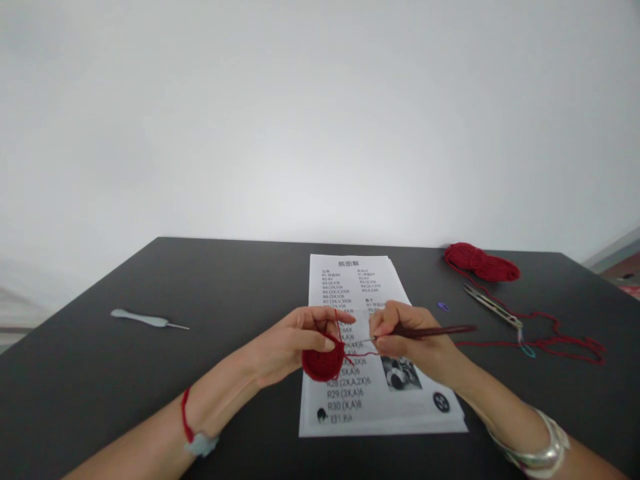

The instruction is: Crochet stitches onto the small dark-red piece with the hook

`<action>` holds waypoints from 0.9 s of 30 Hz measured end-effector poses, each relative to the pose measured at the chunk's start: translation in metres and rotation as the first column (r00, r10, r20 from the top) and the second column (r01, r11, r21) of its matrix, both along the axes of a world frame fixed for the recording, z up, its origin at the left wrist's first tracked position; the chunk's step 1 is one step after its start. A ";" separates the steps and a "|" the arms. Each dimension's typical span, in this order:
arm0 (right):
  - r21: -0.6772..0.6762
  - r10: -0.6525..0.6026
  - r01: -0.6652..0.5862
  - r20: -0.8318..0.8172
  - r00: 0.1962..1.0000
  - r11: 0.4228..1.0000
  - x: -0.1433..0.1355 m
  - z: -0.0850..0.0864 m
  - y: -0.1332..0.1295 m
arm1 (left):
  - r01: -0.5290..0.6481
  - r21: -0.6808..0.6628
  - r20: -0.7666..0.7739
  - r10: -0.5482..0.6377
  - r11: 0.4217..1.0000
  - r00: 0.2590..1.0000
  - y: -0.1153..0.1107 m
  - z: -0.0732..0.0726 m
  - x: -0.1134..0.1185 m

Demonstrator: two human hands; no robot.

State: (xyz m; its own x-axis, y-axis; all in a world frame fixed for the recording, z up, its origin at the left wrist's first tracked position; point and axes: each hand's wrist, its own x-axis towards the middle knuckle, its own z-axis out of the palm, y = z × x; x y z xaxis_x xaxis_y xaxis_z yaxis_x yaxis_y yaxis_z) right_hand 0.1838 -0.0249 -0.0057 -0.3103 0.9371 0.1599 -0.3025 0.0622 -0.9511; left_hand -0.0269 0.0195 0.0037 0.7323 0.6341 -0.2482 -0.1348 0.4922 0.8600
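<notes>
My left hand pinches a round red crocheted piece between thumb and fingers, with red yarn running up over the forefinger. In my right hand is a crochet hook with a dark reddish-brown handle, its thin metal shaft pointing left toward the edge of the red piece. Whether the hook's tip sits inside a stitch is too small to tell. Both hands are above a printed pattern sheet. A red yarn strand passes beneath my right hand toward the right side.
A pale crochet hook lies at the left of the dark table. On the right are a red yarn skein, a small purple marker, metal snips with a teal loop, and loose red yarn.
</notes>
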 end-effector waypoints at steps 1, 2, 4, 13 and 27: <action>-0.054 0.021 -0.024 -0.069 0.997 0.998 -0.002 0.000 0.001 | -0.028 0.058 -0.024 0.030 0.998 0.999 -0.002 0.000 0.001; -0.102 0.027 -0.041 -0.138 0.990 0.994 -0.006 -0.001 0.001 | -0.074 0.128 -0.045 0.080 0.989 0.996 -0.004 0.000 0.003; -0.181 -0.002 -0.041 -0.233 0.973 0.983 -0.014 -0.004 0.000 | -0.201 0.266 -0.053 0.223 0.943 0.973 -0.009 -0.001 0.009; -0.084 -0.179 0.168 -0.154 0.972 0.982 -0.024 -0.017 -0.004 | -0.331 0.260 -0.085 0.363 0.907 0.928 -0.019 -0.005 0.020; 0.211 -0.319 0.271 0.240 0.917 0.939 -0.019 -0.013 -0.010 | -0.427 0.270 -0.108 0.468 0.863 0.877 -0.020 -0.003 0.024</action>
